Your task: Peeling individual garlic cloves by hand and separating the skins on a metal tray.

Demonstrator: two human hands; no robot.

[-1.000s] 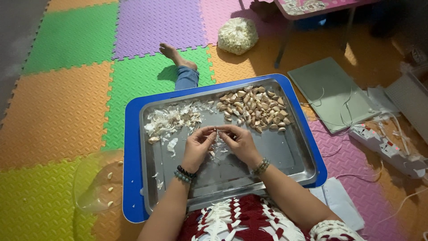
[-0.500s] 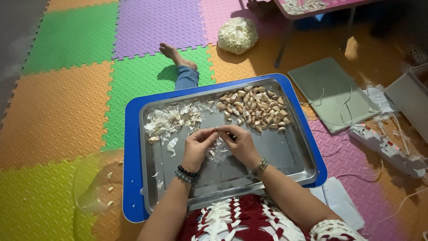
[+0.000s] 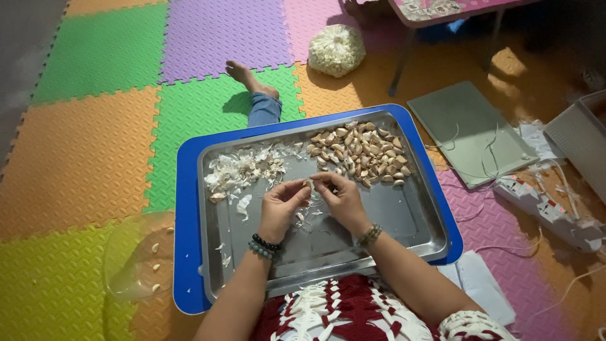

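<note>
Garlic clove (image 3: 308,184) sits pinched between your left hand (image 3: 282,205) and right hand (image 3: 339,199), fingertips closed on it mid-frame, likely for peeling. You hold it over the metal tray (image 3: 416,218), so skins (image 3: 243,170) drop beside the unpeeled pile (image 3: 361,153).

Two bare forearms reach forward from the bottom of the view and angle inward until the hands meet at the centre. The left hand (image 3: 282,203) is curled with its back upward, fingers bent in and thumb and fingertips pinched together at its upper right, a band of dark and green beads around its wrist. The right hand (image 3: 341,199) mirrors it, fingers folded and fingertips pressed toward those of the left so the two hands touch at the tips, a beaded bracelet on its wrist; farther ahead, one bare foot and lower leg stretch out.
</note>
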